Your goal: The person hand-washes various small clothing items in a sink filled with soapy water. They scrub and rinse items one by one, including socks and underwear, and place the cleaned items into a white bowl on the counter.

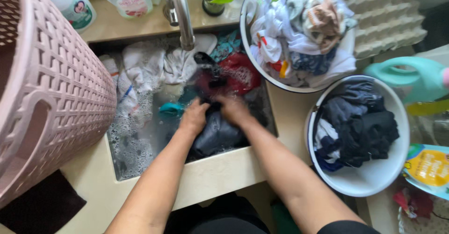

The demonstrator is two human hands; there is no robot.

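Note:
In the head view my left hand (pixel 194 117) and my right hand (pixel 234 110) are both closed on a dark wet garment (pixel 216 135) in a sink (pixel 220 168) of soapy water. The two hands press together over the cloth at the sink's front. Around them soak white clothes (pixel 149 65), a red piece (pixel 241 72) and a teal piece (pixel 170 107). The tap (pixel 182 14) hangs over the sink just behind my hands.
A pink lattice laundry basket (pixel 47 84) stands at the left. Right of the sink, a white basin (pixel 255 61) holds light clothes and another white basin (pixel 369 178) holds dark clothes. A teal jug (pixel 411 77), bottles (pixel 75 2) and a plant glass (pixel 213 2) line the counter.

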